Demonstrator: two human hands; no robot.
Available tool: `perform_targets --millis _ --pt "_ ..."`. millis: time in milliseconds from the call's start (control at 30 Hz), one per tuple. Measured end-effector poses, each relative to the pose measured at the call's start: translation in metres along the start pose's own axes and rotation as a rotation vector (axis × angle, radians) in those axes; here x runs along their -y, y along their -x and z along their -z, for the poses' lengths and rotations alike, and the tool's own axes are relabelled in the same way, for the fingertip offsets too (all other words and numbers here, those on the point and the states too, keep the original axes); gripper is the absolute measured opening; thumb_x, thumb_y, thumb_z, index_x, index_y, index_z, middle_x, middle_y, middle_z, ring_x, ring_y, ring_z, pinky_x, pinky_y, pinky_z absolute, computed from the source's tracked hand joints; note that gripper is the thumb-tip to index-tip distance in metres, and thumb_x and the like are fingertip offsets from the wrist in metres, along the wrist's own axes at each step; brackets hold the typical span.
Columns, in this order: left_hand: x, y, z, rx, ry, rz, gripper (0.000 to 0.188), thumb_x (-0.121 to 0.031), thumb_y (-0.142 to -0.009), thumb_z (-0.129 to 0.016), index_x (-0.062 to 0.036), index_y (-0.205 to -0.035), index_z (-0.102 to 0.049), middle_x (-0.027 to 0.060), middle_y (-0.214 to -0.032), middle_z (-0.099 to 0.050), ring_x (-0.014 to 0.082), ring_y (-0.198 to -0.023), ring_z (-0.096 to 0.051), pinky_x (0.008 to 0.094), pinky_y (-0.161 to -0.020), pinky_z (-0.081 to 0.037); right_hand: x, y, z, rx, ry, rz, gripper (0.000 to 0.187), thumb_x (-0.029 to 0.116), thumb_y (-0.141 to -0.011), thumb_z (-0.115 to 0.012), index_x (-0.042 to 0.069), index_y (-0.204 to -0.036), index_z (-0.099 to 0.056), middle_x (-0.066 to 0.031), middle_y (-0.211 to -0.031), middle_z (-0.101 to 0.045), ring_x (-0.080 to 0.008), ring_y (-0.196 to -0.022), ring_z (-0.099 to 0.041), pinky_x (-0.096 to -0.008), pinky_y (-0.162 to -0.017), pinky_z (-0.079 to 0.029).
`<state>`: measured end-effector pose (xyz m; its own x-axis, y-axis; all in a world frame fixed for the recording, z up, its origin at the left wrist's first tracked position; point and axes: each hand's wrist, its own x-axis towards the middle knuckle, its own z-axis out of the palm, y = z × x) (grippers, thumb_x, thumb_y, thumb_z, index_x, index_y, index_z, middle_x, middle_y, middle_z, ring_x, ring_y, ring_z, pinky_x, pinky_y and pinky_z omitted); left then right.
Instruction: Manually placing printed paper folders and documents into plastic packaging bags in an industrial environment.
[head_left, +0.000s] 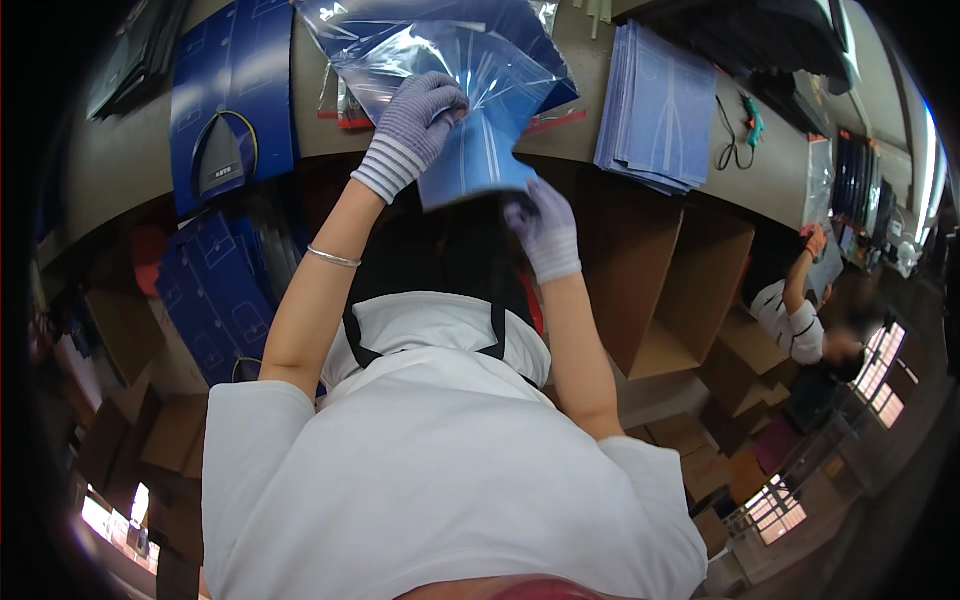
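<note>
Gloves (388,163) of pale lavender knit with white-striped cuffs cover the left hand (428,118) and the right hand (545,228) in the head view. The left hand's thumb and fingers are brought together on a clear plastic bag (345,55), whose creased film fans out above and around them. The right hand is blurred at the lower right corner of a light blue printed sheet (475,165); whether its fingers are closed on that corner, I cannot tell. The sheet lies between the two hands at the front edge of the desk (130,170), its upper part under the shiny film and its lower edge reaching past the desk toward the person. A silver bangle (333,258) circles the left forearm.

Right of the sheet, well apart from it, rests a stack of pale blue sheets (655,105), with a green-handled tool (752,122) farther right. On the left, a dark blue printed board (232,70) carries an arched dark piece (218,165) with a yellow edge. More dark blue boards (218,300) stand below the desk on that side; an open cardboard box (625,290) sits below on the right. Beyond it, a co-worker (795,320) wears an orange glove (815,240).
</note>
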<state>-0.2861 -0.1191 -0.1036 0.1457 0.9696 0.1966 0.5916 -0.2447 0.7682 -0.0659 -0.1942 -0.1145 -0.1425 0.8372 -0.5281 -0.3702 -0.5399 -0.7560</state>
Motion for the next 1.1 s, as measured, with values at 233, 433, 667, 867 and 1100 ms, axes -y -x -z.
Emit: perform_targets --millis 233,433,667,867,1100 --pt "0.024 0.016 0.022 -0.021 -0.048 0.037 0.013 -0.003 -0.071 -0.063 -0.0050 -0.084 -0.060 0.0068 -0.095 -0.058 0.0261 -0.093 -0.053 0.0341 -0.084 -0.043 0.042 0.035 0.002 0.172 0.607 -0.467 0.021 0.017 -0.089 -0.049 0.000 -0.093 -0.060 -0.0045 -0.058 -0.056 -0.0076 -0.040 -0.049 -0.0208 -0.035 -0.036" --pt "0.013 0.022 0.029 0.015 0.121 0.016 0.015 0.004 -0.069 -0.061 -0.0025 -0.082 -0.058 0.0075 -0.099 -0.059 0.0260 -0.094 -0.054 0.0329 -0.082 -0.044 0.057 -0.011 -0.003 0.141 0.664 -0.174 0.017 0.016 -0.088 -0.051 0.001 -0.088 -0.060 -0.0033 -0.057 -0.055 -0.0083 -0.042 -0.050 -0.0217 -0.039 -0.040" --pt "0.017 0.006 0.015 0.212 0.577 0.008 0.019 0.007 -0.075 -0.058 -0.0011 -0.093 -0.057 0.0096 -0.111 -0.056 0.0221 -0.108 -0.052 0.0300 -0.092 -0.041 -0.002 -0.134 -0.021 0.239 0.048 0.102 0.064 0.011 -0.083 -0.061 0.002 -0.135 -0.025 -0.0119 -0.116 -0.049 -0.0198 -0.098 -0.054 -0.0304 -0.084 -0.047" --pt "0.076 0.035 -0.010 0.008 0.413 0.313 0.012 -0.008 -0.084 -0.056 -0.0006 -0.092 -0.060 0.0093 -0.101 -0.060 0.0189 -0.095 -0.056 0.0272 -0.084 -0.044 -0.033 -0.080 0.055 0.136 0.312 -0.095 0.032 -0.001 -0.082 -0.057 -0.004 -0.112 -0.049 -0.0124 -0.104 -0.058 -0.0199 -0.094 -0.060 -0.0276 -0.080 -0.049" --pt "0.096 0.190 -0.039 -0.067 0.827 1.491 0.033 -0.034 -0.092 -0.045 -0.0055 -0.092 -0.063 0.0068 -0.086 -0.065 0.0141 -0.069 -0.059 0.0274 -0.063 -0.046 -0.049 -0.049 -0.008 0.397 1.156 0.320 0.014 0.011 -0.074 -0.062 0.008 -0.088 -0.061 -0.0093 -0.085 -0.062 -0.0257 -0.083 -0.060 -0.0324 -0.074 -0.047"
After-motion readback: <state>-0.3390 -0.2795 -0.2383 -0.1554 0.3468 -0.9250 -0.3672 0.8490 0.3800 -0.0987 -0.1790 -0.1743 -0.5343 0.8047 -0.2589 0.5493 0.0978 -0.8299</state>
